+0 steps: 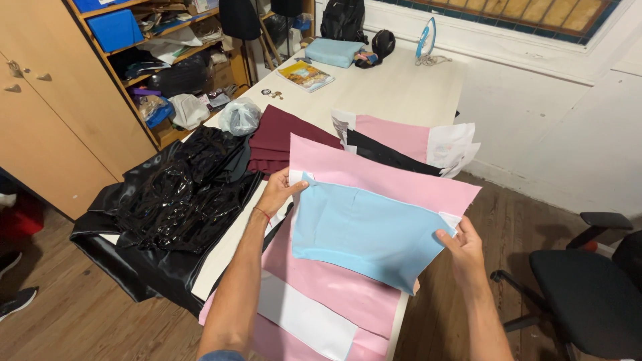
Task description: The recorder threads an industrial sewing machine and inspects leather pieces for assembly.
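My left hand pinches the upper left corner of a light blue fabric piece, together with the pink fabric sheet behind it. My right hand grips the right edge of the same blue and pink layers. Both pieces are lifted above the white table, the blue one lying in front of the pink. More pink and white fabric lies flat under them at the table's near end.
Shiny black material drapes over the table's left side beside folded maroon cloth. Farther back lie a magazine, a blue cushion and an iron. A black office chair stands right; shelves stand left.
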